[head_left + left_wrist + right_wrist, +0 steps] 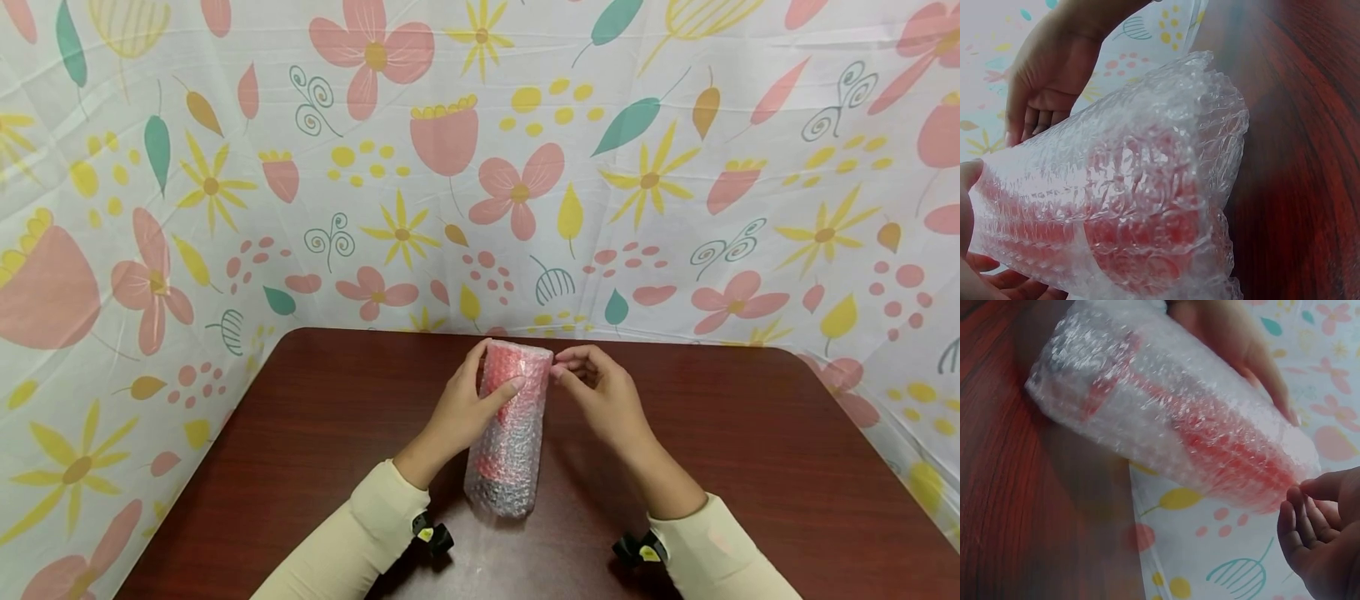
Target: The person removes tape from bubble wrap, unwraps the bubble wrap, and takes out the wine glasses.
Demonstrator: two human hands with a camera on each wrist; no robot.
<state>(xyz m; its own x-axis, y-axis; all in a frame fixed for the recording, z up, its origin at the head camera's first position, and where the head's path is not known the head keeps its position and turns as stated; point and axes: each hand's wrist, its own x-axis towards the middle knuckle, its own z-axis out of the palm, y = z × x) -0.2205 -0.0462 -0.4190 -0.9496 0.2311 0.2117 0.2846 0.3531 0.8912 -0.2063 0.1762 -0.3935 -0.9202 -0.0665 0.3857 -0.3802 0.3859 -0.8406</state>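
Note:
A long, roundish package in clear bubble wrap [506, 442] is at the middle of the table, red and grey showing through. In the left wrist view the loose folded end of the bubble wrap [1216, 125] faces the table. My left hand [468, 404] grips the package near its upper end, thumb across the front and fingers round the side. At that end's right edge, my right hand [603, 400] pinches the wrap between thumb and fingertips, seen closer in the right wrist view, the other fingers bent [1300, 540]. What lies inside is blurred by the bubbles.
The dark red-brown wooden table [322, 417] has rounded far corners. Behind it and at both sides hangs a white cloth [525, 267] printed with flowers and leaves. Black wrist camera mounts [433, 533] sit at the cream sleeves [337, 542].

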